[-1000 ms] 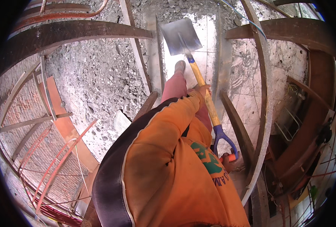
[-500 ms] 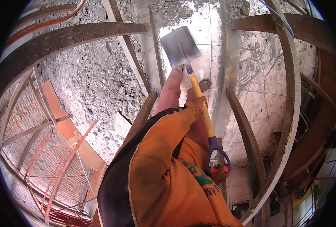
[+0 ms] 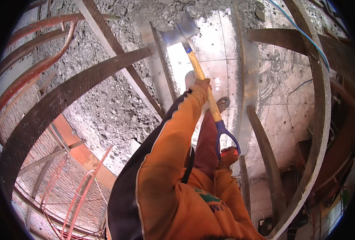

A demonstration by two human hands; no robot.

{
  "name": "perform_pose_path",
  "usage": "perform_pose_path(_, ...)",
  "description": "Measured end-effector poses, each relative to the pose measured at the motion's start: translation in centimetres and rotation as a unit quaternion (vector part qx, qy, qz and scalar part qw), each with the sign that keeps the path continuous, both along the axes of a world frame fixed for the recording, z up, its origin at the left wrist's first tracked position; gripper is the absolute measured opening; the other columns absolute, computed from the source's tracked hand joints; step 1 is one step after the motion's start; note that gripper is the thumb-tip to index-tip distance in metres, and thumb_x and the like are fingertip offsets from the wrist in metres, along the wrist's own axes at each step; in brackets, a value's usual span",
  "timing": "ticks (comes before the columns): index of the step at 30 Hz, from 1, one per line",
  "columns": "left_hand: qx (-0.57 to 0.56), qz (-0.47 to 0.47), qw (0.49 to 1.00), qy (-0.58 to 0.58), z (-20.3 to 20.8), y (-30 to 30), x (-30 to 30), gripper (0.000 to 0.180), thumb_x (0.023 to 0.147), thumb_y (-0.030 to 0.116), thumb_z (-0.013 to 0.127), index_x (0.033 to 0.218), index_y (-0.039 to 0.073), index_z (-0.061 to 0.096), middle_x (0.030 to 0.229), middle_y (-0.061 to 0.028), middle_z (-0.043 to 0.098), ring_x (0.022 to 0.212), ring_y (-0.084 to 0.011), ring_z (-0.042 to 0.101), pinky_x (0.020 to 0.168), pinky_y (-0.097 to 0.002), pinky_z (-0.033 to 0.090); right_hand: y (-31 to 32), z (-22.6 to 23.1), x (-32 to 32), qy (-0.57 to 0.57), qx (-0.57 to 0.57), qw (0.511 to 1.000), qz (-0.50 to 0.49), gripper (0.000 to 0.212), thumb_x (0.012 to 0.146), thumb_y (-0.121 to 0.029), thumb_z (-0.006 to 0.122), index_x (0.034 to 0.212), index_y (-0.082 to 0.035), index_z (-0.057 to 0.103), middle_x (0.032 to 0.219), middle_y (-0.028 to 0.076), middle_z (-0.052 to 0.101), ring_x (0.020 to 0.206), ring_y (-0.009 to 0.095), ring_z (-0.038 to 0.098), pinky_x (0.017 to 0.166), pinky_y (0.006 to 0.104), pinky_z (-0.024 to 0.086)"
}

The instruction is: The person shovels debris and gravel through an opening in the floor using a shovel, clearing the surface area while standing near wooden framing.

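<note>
I hold a shovel with a flat, square-edged metal blade, a yellow wooden shaft and a blue D-shaped grip. My left hand is wrapped round the middle of the shaft. My right hand is closed on the red crossbar of the D-grip, close to my body. The blade rests low at the far edge of the white tiles, by loose grey rubble. Whether the blade carries any rubble is hard to tell. My feet stand on the tiles beneath the shaft.
A wide bed of broken grey rubble covers the ground at left. Dark timber beams slope across on the left, and more posts stand at right. Reddish bent bars rise at lower left. A blue cable hangs at upper right.
The shovel has gone forward and away from me, its blade dropping from above the tiles to the rubble's edge. Both hands have moved forward with it, still gripping.
</note>
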State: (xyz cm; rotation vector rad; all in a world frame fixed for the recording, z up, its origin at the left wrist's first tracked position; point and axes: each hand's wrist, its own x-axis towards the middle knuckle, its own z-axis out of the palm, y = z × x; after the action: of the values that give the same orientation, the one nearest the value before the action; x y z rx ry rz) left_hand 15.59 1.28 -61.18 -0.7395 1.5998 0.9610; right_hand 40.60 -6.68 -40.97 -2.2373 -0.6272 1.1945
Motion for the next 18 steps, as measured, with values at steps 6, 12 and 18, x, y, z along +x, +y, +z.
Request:
perform_pose_path(6, -0.050, -0.070, 0.996, 0.005, -1.1, -3.0, -1.6, 0.019, 0.073, 0.006, 0.057, 0.084, -0.007, 0.048, 0.057, -0.0128, 0.052, 0.042, -0.0242, 0.052, 0.039, -0.0353, 0.044, -3.9, -2.2, 1.8, 0.023, -0.108, 0.990, -0.085, 0.009, 0.078, -0.010, 0.050, 0.075, -0.002, 0.046, 0.053, 0.006, 0.048, 0.041, 0.017, 0.047, 0.039, 0.0286, 0.040)
perform_pose_path(12, -0.048, -0.045, 0.997, 0.041, -0.7, -4.0, 1.3, 0.048, 0.072, 0.008, 0.061, 0.111, -0.008, 0.038, 0.072, -0.0155, 0.055, 0.050, -0.0233, 0.053, 0.044, -0.0364, 0.044, -2.4, -1.1, 2.0, 0.015, -0.108, 0.993, -0.050, 0.014, 0.079, -0.015, 0.051, 0.075, -0.003, 0.045, 0.054, 0.007, 0.049, 0.042, 0.017, 0.047, 0.040, 0.0317, 0.040)
perform_pose_path(18, -0.026, -0.036, 0.999, 0.027, 6.0, -1.6, 5.1, 0.027, 0.072, 0.011, 0.061, 0.089, -0.008, 0.051, 0.061, -0.0119, 0.054, 0.048, -0.0206, 0.052, 0.044, -0.0360, 0.042, -2.2, 1.2, 8.3, 0.093, -0.055, 0.990, -0.093, 0.018, 0.079, -0.016, 0.052, 0.070, -0.003, 0.044, 0.052, 0.008, 0.045, 0.040, 0.019, 0.046, 0.037, 0.0329, 0.039)
